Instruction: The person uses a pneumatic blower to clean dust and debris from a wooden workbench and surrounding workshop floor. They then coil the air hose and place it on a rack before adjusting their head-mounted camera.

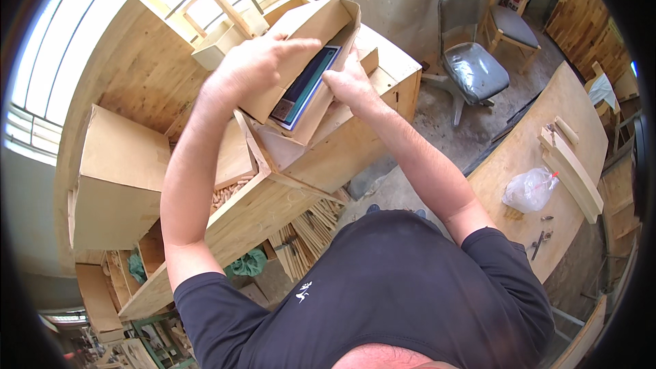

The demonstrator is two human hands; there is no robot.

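My left hand (256, 65) grips the side of an open cardboard box (311, 24) that is held tilted above a wooden cabinet (355, 143). A flat dark blue package with a white edge (306, 87) sticks out of the box's open end. My right hand (350, 85) pinches the lower edge of that package and the box flap beside it. One loose cardboard flap (273, 147) hangs below the box.
Another closed cardboard box (119, 178) sits at the left on wooden shelving holding dowels (311, 232). A grey chair (471, 61) and a wooden chair (512, 17) stand on the concrete floor. A wooden bench (547, 143) at right carries a plastic bag (529, 190) and wood strips.
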